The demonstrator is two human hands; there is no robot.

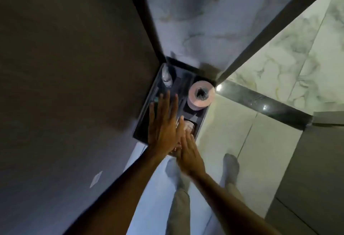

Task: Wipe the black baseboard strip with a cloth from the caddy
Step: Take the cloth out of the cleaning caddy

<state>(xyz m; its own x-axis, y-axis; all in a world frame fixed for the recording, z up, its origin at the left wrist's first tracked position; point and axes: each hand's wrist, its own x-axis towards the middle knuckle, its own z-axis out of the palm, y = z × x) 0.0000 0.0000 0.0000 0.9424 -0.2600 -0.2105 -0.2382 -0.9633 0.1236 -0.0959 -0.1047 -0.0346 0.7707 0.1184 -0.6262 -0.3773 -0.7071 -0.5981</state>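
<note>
A black caddy (141,123) stands on the floor in the corner of two walls. A pale cloth (189,125) lies bunched in its near right compartment. My left hand (163,123) hovers over the caddy with fingers spread flat and nothing in it. My right hand (189,153) reaches toward the cloth with fingers extended; its fingertips are at the cloth's near edge, and blur hides whether they touch. The black baseboard strip (264,104) runs along the foot of the marble wall to the right of the caddy.
A pink paper roll (200,95) stands in the caddy's far right part and a clear bottle (166,75) in its far left corner. A dark wall rises on the left. My two feet (230,167) stand on pale floor tiles below the caddy.
</note>
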